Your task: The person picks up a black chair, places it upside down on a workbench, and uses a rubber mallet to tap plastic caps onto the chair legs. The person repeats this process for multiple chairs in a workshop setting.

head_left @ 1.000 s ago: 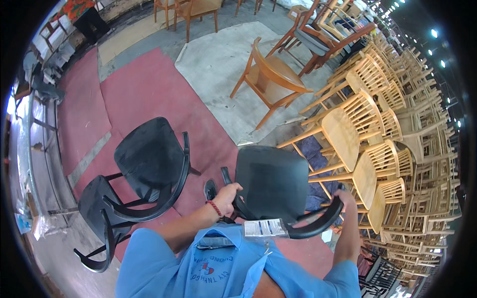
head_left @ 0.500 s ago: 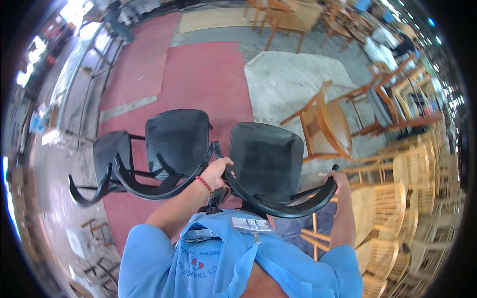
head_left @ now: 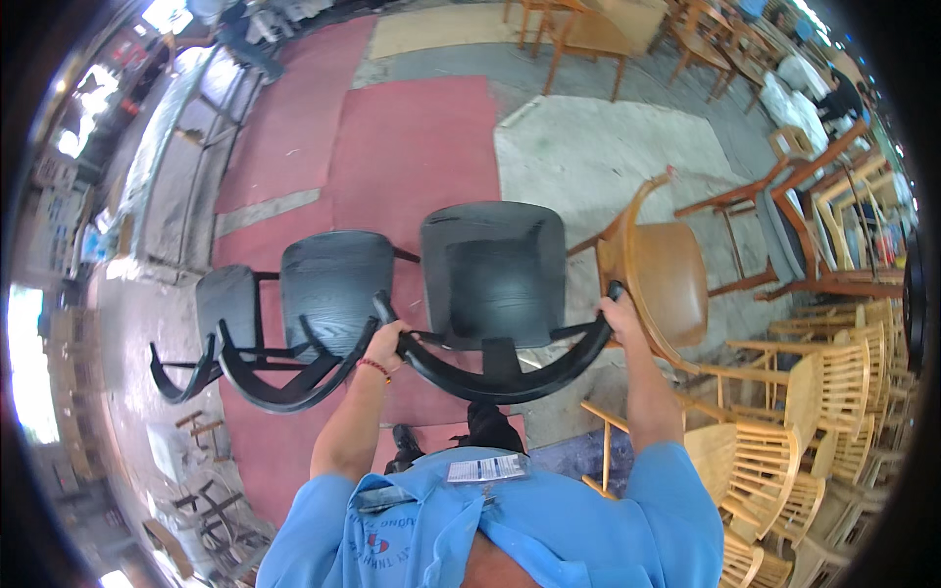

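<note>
A black chair (head_left: 495, 279) with a curved back rail stands in front of me, its seat facing away. My left hand (head_left: 385, 345) grips the left end of that rail, a red beaded bracelet at the wrist. Round the right end of the same rail, my right hand (head_left: 619, 318) is closed. Just left stands a second black chair (head_left: 333, 289), its back rail end close to my left hand. Beyond it is a third black chair (head_left: 227, 309). Near my right hand is a brown wooden chair (head_left: 668, 279) with a tan seat.
Red matting (head_left: 412, 147) and a pale sheet (head_left: 608, 147) cover the floor ahead. Many light wooden chairs (head_left: 774, 461) crowd the right side. A reddish wooden chair (head_left: 784, 230) lies tilted farther right. A long metal-framed bench (head_left: 186, 147) runs along the left; people are in the distance.
The held black chair has moved away from my body and slightly left, now level in line with the other black chairs. Both hands went forward with it, still on the rail.
</note>
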The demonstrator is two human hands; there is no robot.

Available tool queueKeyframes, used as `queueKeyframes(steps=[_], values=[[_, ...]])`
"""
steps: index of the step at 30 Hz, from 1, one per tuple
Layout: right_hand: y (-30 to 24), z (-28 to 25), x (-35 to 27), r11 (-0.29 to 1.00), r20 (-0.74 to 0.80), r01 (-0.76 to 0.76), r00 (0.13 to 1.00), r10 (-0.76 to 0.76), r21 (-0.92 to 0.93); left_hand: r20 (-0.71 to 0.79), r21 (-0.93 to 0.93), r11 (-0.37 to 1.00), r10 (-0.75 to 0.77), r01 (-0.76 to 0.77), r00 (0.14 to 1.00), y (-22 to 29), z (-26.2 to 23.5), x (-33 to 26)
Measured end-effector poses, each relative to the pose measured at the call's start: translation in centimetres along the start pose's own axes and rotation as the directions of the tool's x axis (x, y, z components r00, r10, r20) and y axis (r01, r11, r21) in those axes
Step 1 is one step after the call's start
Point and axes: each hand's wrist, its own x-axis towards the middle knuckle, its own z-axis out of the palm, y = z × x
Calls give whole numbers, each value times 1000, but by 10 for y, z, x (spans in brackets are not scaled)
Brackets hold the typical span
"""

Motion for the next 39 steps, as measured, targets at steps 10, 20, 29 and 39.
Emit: queueKeyframes(steps=[10,20,29,39], values=[[-23,-23,-8,964,261,-263,928,265,-43,-240,508,857,235,-85,942,-2,10,5],[-10,-52,-51,501,-270,6,836,-477,-865,-294,763,612,615,-208,732,-19,-6,53],[-14,-125,33,509,-256,-53,905,-338,-859,-333,738,645,603,-198,725,-17,7,33],[-12,-151,51,472,-204,-55,941,-271,-880,-377,711,688,546,-145,748,-19,35,-2]])
